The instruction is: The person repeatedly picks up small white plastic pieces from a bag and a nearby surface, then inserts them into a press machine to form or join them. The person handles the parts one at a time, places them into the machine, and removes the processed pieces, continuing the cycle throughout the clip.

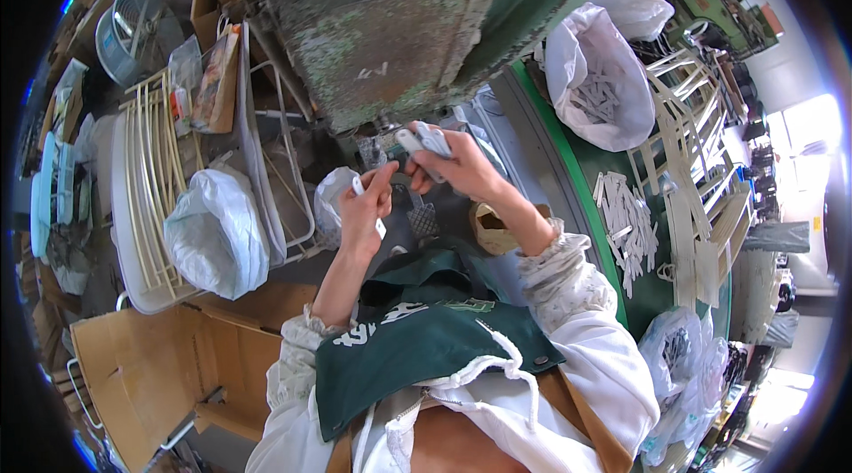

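My right hand is raised in front of a worn green machine and grips a small bundle of white plastic strips. My left hand sits just below and to the left of it, pinching a single small white piece between thumb and fingers. Both hands hover close together under the machine's metal block. A green apron covers my chest at the bottom of the view.
A white bag of white strips stands at the upper right. Loose white strips lie on the green table. Another white bag, a rack of pale rods and cardboard are on the left.
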Demonstrator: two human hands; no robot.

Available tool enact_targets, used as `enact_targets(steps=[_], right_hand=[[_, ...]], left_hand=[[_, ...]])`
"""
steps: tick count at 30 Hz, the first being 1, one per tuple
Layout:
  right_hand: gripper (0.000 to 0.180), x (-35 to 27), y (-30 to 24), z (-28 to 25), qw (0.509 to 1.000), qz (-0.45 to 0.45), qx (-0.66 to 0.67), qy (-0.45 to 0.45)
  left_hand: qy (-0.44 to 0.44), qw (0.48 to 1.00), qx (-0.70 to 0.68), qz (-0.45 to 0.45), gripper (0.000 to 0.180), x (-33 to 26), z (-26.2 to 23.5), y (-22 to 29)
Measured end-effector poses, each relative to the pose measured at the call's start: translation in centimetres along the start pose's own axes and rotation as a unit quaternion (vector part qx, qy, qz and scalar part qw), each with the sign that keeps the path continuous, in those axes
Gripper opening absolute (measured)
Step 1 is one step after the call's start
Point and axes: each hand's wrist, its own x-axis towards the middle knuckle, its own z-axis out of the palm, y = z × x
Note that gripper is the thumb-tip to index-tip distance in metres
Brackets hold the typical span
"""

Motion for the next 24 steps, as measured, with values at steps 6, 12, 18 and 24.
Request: enact_targets(steps=[6, 12, 18, 24], right_hand=[[0.015, 2.0, 0.2, 2.0, 1.0, -0.005, -0.002, -0.01], [0.02, 2.8, 1.6, 0.7, 0.997, 0.062, -0.04, 0.034], [0.026, 14.3, 17.3, -9.4, 0.812, -0.151, -0.557, 0.083], [0.029, 17.1, 17.3, -6.1, 0.844, -0.147, -0.515, 0.001]], left_hand=[[0.057, 0.995, 0.03, 0.075, 0.021, 1.6, 1.0, 0.7], [0.094, 0.992, 0.001, 0.078, 0.019, 2.5, 1.0, 1.3], [0.063, 0.997, -0.024, 0.042, 0.019, 2.9, 3.0, 1.5], [0.083, 0.996, 0.001, 0.017, 0.014, 3.2, 0.1, -0.6]])
